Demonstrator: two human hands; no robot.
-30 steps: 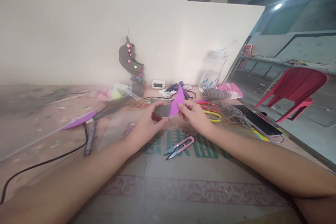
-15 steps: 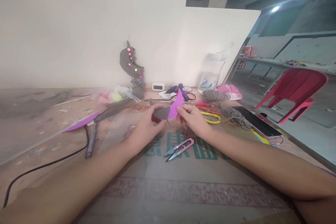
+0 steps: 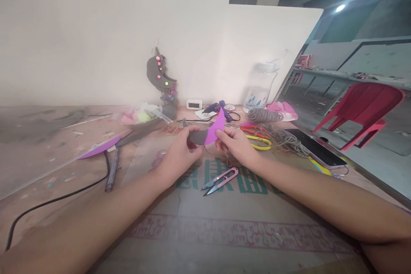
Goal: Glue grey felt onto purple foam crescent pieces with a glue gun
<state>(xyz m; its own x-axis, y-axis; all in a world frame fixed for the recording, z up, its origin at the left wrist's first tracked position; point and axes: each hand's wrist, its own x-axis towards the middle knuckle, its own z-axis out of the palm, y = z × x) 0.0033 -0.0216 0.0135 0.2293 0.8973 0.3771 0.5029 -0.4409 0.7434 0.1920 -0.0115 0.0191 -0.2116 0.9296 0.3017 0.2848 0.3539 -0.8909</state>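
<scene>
A purple crescent [image 3: 214, 132] is held up between my hands over the table, its left part wrapped in grey yarn [image 3: 198, 137]. My left hand [image 3: 184, 147] grips the wrapped end, thumb below and fingers above. The thumb and fingers of my right hand [image 3: 236, 143] pinch the bare purple part near its middle. A strand of grey yarn hangs below the crescent by the right fingers; whether they also hold it I cannot tell. Just below the hands lie pink-handled thread snips [image 3: 221, 181], blades pointing left.
Behind the hands are a glue gun [image 3: 221, 109], a small digital clock [image 3: 194, 104] and a clear bottle [image 3: 260, 87]. Grey yarn [image 3: 265, 115], yellow-handled scissors [image 3: 260, 142] and a phone [image 3: 316, 147] lie right. A pen [image 3: 112, 170] and black cable lie left. A decorated grey crescent [image 3: 157, 72] hangs on the wall.
The hands keep their hold on the crescent, and the wrapped part has tilted slightly to show more of its face. The whole view has shifted a little.
</scene>
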